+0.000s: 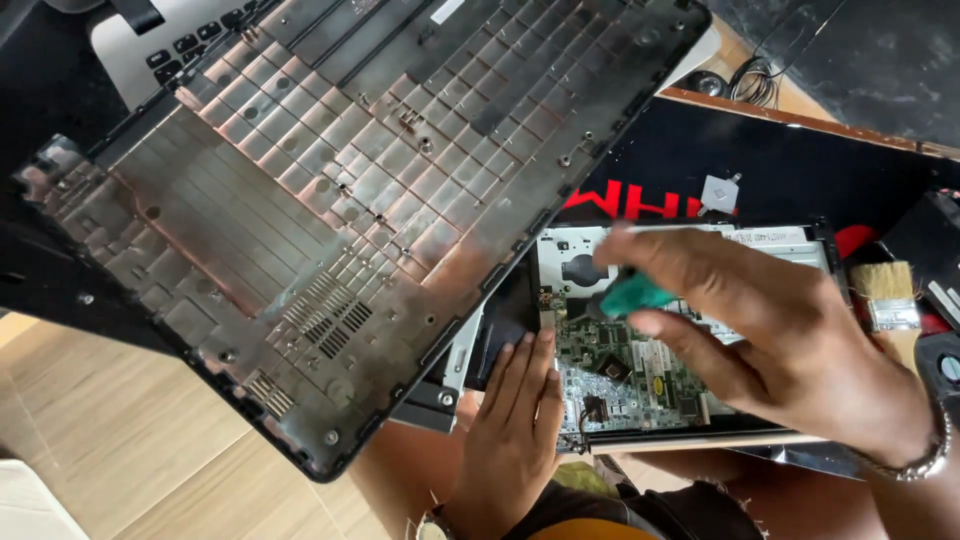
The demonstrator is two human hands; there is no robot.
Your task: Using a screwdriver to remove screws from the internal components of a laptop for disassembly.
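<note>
Watching the head cam feed here, looking down at the bench. Nearest to me, the left hand (512, 440) is lying flat with fingers stretched out, palm down, pressing on the near edge of the opened laptop (640, 400). It isn't gripping anything, just steadying. The right hand (770, 330) is hovering over the exposed green circuit board (625, 365), fingers curled around a teal-handled tool (632, 293), I'm guessing a small screwdriver, though the tip is hidden so I can't tell exactly where it's touching. There's a metal bracelet (915, 462) sitting on that wrist.

As for progress: I'm judging the teardown is well underway. The big bottom cover (330, 210) is already off and is sitting tilted across the left side of the view, ribbed inside facing up, overlapping the laptop's left end. So the shell is open and the board is bare, but the board itself is looking like it's still seated in the chassis, along with a silver metal plate (690, 240) behind it. Whatever needs pulling from inside isn't out yet, as far as I can see.

Just to the right, a paint brush (888, 295) with pale bristles is lying on the black mat (760, 160). Further back, a small square grey part (719, 192) is sitting on the mat, and at the top left another silver laptop with black keys (170, 45) is peeking out from behind the cover
</note>
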